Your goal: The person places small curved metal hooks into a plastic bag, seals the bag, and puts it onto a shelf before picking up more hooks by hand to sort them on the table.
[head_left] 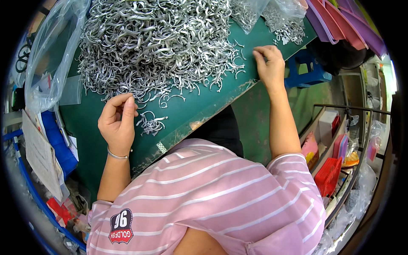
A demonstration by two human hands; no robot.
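Observation:
A large heap of small curved silver metal pieces (157,42) covers the far part of the green table (221,97). At the heap's near left edge is my left hand (117,121), closed with thumb and bent fingers together; whatever is between the fingertips, if anything, is too small to make out. A small separate cluster of the same curved pieces (151,124) lies just right of it. My right hand (271,68) is over the table's right edge, beyond the heap's loose pieces. Its fingers are bent and thumb and forefinger come close together; I cannot make out anything in them.
Clear plastic bags (247,15) and a smaller pile of metal bits (291,32) sit at the far right. Purple and pink bins (335,21) stand beyond, above a blue stool (307,70). On the left are a clear plastic bag (53,55) and scissors (23,57).

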